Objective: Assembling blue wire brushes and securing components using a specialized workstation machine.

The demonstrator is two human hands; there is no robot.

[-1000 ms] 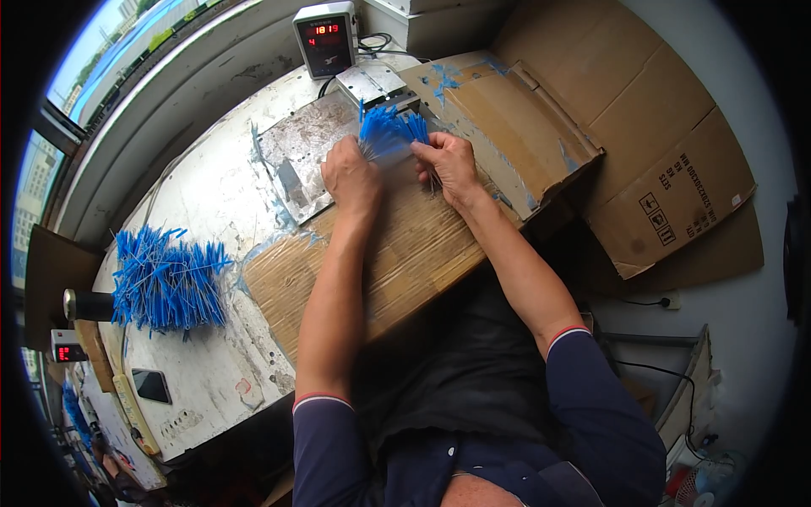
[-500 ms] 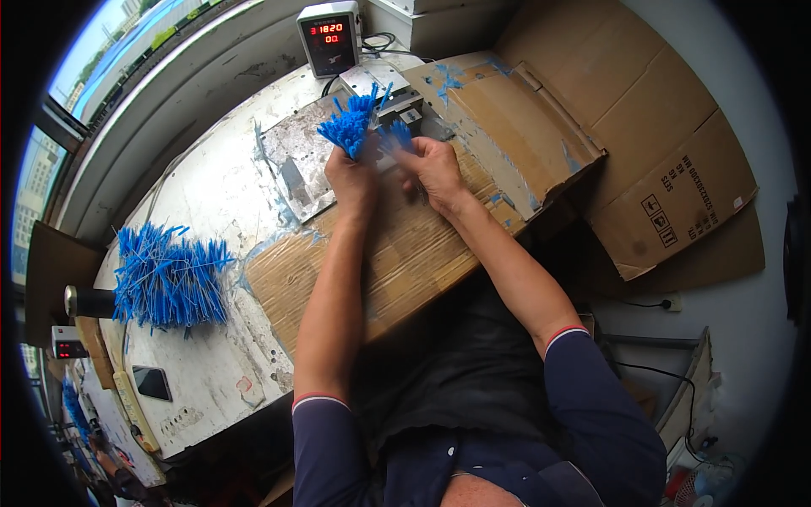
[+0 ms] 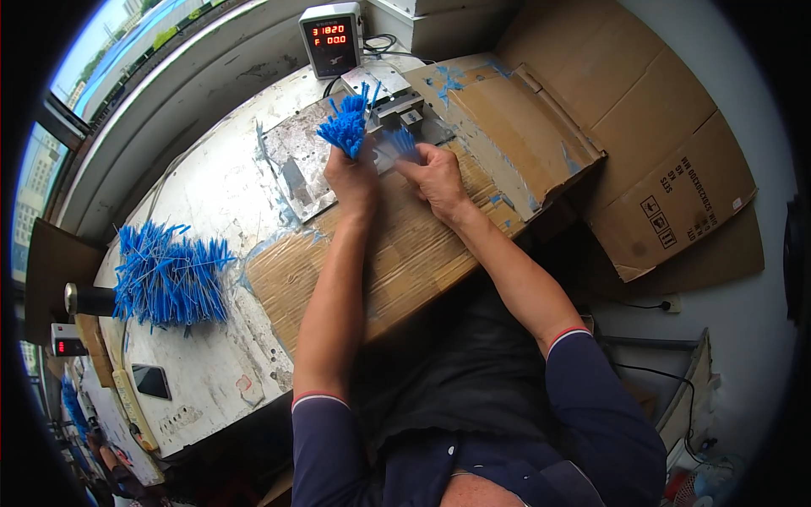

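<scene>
My left hand (image 3: 351,176) is closed round a thick bundle of thin blue strips (image 3: 345,127), their ends fanning upward above the fist. Just to its right, my right hand (image 3: 437,176) pinches a smaller bunch of blue strips (image 3: 403,144), which is smeared by motion. Both hands are over the cardboard-covered front of the bench, close to a small metal fixture (image 3: 404,111) on a steel plate (image 3: 296,160). At the left lies a large heap of blue strips (image 3: 173,275) with pale, wire-like lengths among them.
A box with a red digital display (image 3: 330,40) stands at the back, with black cables beside it. Flattened cardboard (image 3: 498,127) and a big carton (image 3: 659,160) take up the right. On the white bench (image 3: 220,363), a phone (image 3: 152,382) lies near the left edge.
My right hand and its small bunch have shifted slightly, uncovering more of the metal fixture. My left hand stays almost in place with its bundle. The display's lower line has changed.
</scene>
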